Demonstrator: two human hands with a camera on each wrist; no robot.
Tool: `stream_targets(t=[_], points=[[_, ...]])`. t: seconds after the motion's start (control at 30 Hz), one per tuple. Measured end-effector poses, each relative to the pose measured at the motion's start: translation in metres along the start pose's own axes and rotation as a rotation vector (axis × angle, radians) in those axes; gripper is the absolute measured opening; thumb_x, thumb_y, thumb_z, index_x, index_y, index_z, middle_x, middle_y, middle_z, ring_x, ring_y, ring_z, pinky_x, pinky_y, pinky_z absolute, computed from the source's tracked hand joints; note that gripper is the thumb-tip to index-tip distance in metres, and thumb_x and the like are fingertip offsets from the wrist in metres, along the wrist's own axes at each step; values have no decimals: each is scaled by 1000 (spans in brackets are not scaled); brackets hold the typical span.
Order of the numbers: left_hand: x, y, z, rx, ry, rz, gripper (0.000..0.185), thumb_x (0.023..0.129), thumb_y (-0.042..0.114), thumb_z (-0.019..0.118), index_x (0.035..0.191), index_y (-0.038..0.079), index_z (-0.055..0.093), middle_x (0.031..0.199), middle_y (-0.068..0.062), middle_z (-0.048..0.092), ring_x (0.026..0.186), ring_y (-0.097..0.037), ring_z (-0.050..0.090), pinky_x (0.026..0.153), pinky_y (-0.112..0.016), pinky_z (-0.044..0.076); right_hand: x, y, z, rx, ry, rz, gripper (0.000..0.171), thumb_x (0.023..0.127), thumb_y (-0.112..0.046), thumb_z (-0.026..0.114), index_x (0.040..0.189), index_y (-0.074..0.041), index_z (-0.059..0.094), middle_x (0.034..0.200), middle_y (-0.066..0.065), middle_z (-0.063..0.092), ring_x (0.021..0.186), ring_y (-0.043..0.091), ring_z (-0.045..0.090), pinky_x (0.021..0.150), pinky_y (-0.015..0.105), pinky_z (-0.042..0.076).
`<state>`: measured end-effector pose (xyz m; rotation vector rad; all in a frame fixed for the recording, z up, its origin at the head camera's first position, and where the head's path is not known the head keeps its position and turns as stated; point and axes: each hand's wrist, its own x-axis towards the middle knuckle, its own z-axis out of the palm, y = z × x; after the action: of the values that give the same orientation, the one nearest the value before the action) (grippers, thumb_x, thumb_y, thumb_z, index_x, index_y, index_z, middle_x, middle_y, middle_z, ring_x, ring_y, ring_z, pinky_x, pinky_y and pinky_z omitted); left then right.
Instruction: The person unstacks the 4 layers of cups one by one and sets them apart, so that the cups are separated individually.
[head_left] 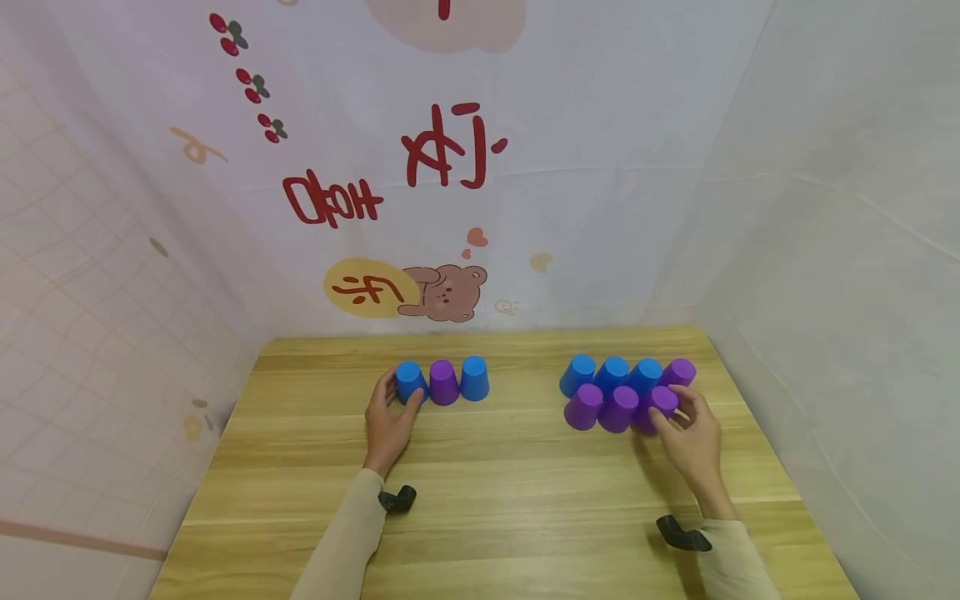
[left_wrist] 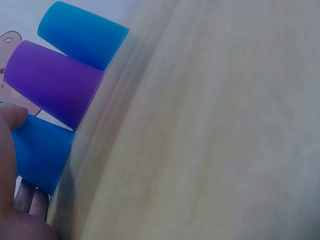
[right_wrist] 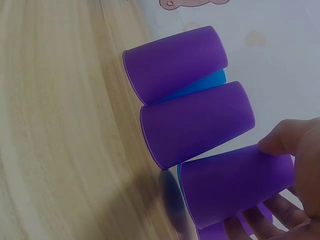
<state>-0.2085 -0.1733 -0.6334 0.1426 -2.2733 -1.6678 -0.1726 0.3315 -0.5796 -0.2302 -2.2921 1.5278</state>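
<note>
- White cloth (head_left: 600, 200), printed with red characters (head_left: 450, 154), cherries (head_left: 252, 87) and a brown bear (head_left: 450, 293), is hung behind a wood-grain table (head_left: 487, 517).
- On the left side of the table, a row is formed by an outer blue cup (head_left: 410, 382), a middle purple cup (head_left: 443, 385) and an inner blue cup (head_left: 474, 380), all set upside down.
- By the left hand (head_left: 388, 427), the outer blue cup is gripped between thumb and fingers.
- From the left wrist, the rims in this row are seen to meet or nearly meet, and fingers are shown past the far side of the gripped cup, a part hidden from the head.
- Well apart, on the right, a back row is made up of three blue cups (head_left: 615, 375) and an end purple cup (head_left: 681, 372); before it are placed two front purple cups (head_left: 619, 410).
- Beside those two, a held purple cup (head_left: 663, 398) is pinched by the right hand (head_left: 696, 440); whether its rim touches the table cannot be told.
- From the right wrist, the back row is mostly covered, only slivers of blue being exposed; all seven cups are revealed from the head.
- Both forearms are covered by pale sleeves (head_left: 343, 542).
</note>
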Motion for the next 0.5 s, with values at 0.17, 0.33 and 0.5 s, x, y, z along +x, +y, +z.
stream_targets(t=[0.17, 0.33, 0.5], points=[[-1, 1, 0, -8, -4, 3, 67, 107, 22, 81, 165, 8, 51, 163, -21, 61, 155, -41, 59, 134, -59, 47, 0, 3, 0, -3, -7, -3, 54, 95, 7, 81, 146, 8, 62, 140, 26, 69, 112, -17, 63, 95, 2, 57], [0, 0, 0, -11, 1, 6, 67, 107, 23, 81, 165, 8, 51, 163, -21, 61, 154, -42, 59, 134, -60, 47, 0, 5, 0, -11, -14, 2, 54, 96, 7, 81, 146, 8, 61, 142, 29, 70, 112, -18, 62, 95, 1, 56], [-1, 0, -1, -17, 2, 8, 67, 106, 23, 81, 165, 8, 52, 163, -22, 61, 155, -42, 59, 134, -61, 47, -1, 7, 0, -10, -27, 10, 54, 97, 6, 80, 148, 8, 60, 145, 31, 69, 112, -18, 62, 96, 0, 56]])
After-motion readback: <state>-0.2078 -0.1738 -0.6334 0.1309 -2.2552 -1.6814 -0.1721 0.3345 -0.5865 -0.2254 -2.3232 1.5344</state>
